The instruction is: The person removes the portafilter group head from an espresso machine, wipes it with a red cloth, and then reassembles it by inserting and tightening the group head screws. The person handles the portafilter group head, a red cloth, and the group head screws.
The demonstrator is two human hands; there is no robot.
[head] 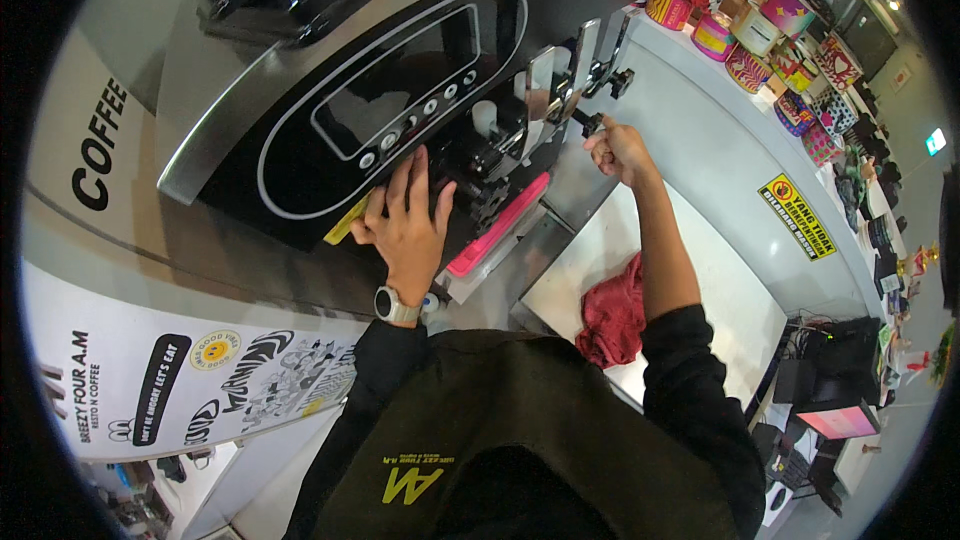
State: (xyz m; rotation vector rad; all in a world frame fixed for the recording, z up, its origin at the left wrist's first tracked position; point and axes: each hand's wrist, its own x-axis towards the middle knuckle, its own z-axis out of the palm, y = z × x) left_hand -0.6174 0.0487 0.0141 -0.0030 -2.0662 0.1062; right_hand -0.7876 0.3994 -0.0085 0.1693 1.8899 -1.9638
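A large black and silver machine with an oval control panel (397,90) stands before me. My left hand (409,229) rests with spread fingers against the panel's lower edge, beside a yellow strip (349,221). To the right, my right hand (619,150) is closed on a black knob (592,125) at the machine's side, near upright metal plates (541,86). Another black knob (621,82) sits just above that hand. Below the machine's black mechanism (487,199) lies a pink tray-like part (501,225).
A crumpled red cloth (611,311) lies on a white surface (720,270) at my right. Colourful cup-shaped containers (750,30) stand stacked on the curved counter (690,90). A monitor (840,420) and cables are at the lower right. A printed white panel (262,300) borders the left.
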